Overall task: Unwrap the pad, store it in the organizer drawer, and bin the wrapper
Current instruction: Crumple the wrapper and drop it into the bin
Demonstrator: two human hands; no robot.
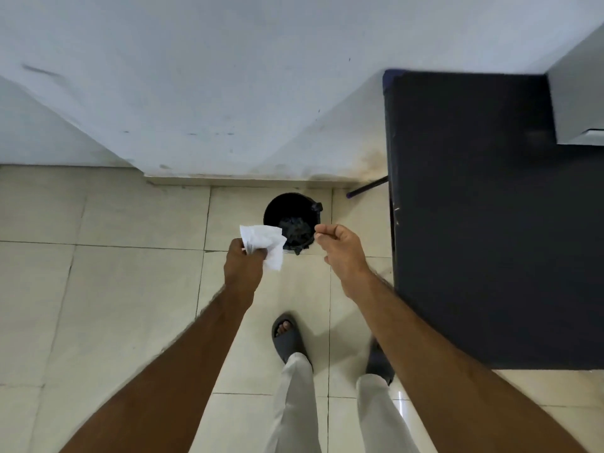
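Note:
My left hand (243, 261) grips a crumpled white wrapper (266, 245) and holds it just left of a small black bin (277, 210) that stands on the floor by the wall. The bin is lined with a dark bag and has dark stuff inside. My right hand (340, 245) hovers at the bin's right edge with thumb and forefinger pinched together; nothing shows clearly between them. The pad and the organizer drawer are out of view.
A dark table (490, 223) fills the right side, with a grey box (578, 93) on its far corner. A white wall (228, 93) runs behind the bin. Beige floor tiles (98, 289) spread left. My feet in dark sandals (287, 338) stand below the bin.

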